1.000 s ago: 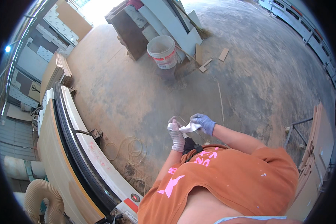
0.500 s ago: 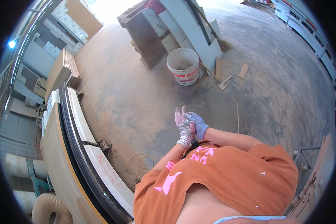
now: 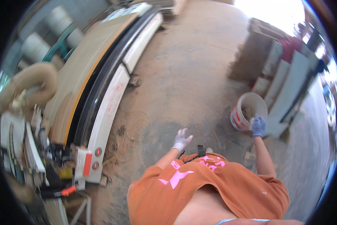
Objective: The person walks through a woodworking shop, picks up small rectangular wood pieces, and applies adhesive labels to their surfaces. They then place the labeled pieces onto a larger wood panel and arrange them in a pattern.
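Observation:
My left hand (image 3: 182, 139), in a white and pink glove, hangs in front of my waist on the left. Its fingers are spread and nothing is in them. Out to the right, my right hand (image 3: 258, 126) wears a blue glove and overlaps the near rim of a white and red bucket (image 3: 236, 116). Motion blurs its fingers, so I cannot tell whether they touch the rim or grip anything. Dusty material lies inside the bucket, its kind unclear.
A long machine with a wooden top (image 3: 89, 48) and pale side panels (image 3: 110, 97) runs along the left. A ribbed hose (image 3: 44, 73) curls at its end. Boards and a brown cabinet (image 3: 256, 50) stand behind the bucket. A coiled cord (image 3: 140, 125) lies on the dusty floor.
My hands, which were together, have parted; the right one has moved out to the bucket. The view has turned left, bringing the machine's near end into sight.

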Demonstrator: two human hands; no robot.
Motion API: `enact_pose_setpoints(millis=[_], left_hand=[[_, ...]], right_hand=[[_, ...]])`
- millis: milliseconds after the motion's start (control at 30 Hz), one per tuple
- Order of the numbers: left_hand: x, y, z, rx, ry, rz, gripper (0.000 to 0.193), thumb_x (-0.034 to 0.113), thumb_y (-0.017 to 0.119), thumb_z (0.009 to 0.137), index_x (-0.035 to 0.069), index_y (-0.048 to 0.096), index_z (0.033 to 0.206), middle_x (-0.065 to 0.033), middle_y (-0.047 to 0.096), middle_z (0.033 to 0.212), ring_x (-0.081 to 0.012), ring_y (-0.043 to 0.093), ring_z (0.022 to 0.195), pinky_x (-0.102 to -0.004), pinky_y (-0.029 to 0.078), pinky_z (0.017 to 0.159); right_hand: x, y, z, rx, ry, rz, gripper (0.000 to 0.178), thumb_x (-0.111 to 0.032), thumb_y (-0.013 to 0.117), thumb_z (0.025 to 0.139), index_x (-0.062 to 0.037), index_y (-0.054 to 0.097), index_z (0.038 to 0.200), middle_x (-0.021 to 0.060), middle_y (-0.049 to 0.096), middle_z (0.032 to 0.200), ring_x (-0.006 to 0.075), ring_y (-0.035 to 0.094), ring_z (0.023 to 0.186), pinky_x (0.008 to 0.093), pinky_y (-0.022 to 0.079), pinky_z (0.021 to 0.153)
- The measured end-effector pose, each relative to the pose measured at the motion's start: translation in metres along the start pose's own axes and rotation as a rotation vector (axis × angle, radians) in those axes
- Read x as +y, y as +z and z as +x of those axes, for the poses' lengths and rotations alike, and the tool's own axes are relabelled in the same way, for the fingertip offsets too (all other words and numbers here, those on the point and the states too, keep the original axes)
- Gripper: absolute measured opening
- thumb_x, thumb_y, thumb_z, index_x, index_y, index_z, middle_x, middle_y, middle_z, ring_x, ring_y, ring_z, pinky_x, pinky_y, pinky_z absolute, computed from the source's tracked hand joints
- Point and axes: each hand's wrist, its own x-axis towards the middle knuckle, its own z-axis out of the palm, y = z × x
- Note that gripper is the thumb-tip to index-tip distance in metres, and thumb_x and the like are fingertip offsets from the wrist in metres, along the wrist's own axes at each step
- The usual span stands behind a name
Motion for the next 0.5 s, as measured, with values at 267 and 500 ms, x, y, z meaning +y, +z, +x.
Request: enact_pose_setpoints(millis=[267, 500], left_hand=[[-0.107, 0.034, -0.164, 0.5, -1.031, -0.369, 0.065, 0.042, 0.059, 0.08, 0.004, 0.044, 0.13, -0.0221, 0.043, 0.133, -0.0332, 0.038, 0.126, -0.0404, 0.031, 0.104], [-0.063, 0.129, -0.325, 0.777, -1.31, -0.584, 0.066, 0.044, 0.06, 0.079, 0.005, 0.045, 0.13, -0.0208, 0.045, 0.131, -0.0329, 0.042, 0.123, -0.0393, 0.035, 0.102]], right_hand=[[0.053, -0.012, 0.157, -0.025, -0.178, -0.866, 0.06, -0.05, 0.06, 0.076, -0.0129, 0.053, 0.123, 0.0156, 0.056, 0.117, 0.0317, 0.048, 0.115, 0.04, 0.04, 0.095], [-0.015, 0.163, 0.058, -0.586, -0.688, -0.7, 0.036, -0.034, 0.062, 0.072, -0.0136, 0.066, 0.101, 0.0135, 0.064, 0.103, 0.0321, 0.061, 0.095, 0.0413, 0.049, 0.084]])
